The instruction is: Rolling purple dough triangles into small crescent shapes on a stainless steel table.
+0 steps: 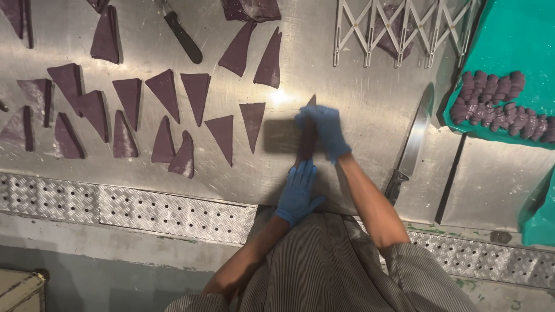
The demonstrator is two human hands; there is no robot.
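**Purple dough triangle under two gloved hands on steel tabletop**

Purple dough triangle [306,138] lay on the steel tabletop [358,104], near the front edge, just right of the rows of cut pieces. Its tip poked out above the right hand; the rest was blurred and mostly covered. Right hand [321,130], blue glove, rested on top of it, fingers [315,118] curled loosely over the upper part; whether they pinched the dough or only pressed on it, could not tell. Left hand [297,193], also blue glove, lay flat with fingers stretched out and released, fingertips touching the lower end of the same piece. A dark blurred patch [282,136] sat just left of the right hand, likely shadow or reflection, unclear.

To the left, many purple triangles [165,92] were spread in loose rows, points down or up, mostly apart, some overlapping. Two more long triangles [254,55] lay above, near the middle. A black-handled knife [184,37] lay at the top, between the triangle groups. A large knife [411,144] with a dark handle lay to the right of the hands, blade pointing away from the person. A metal expandable lattice cutter [399,29] sat at the top right. Further right, a green tray [520,40] held a cluster of rolled purple dough pieces [497,104]. The person wore a striped grey garment [324,266].
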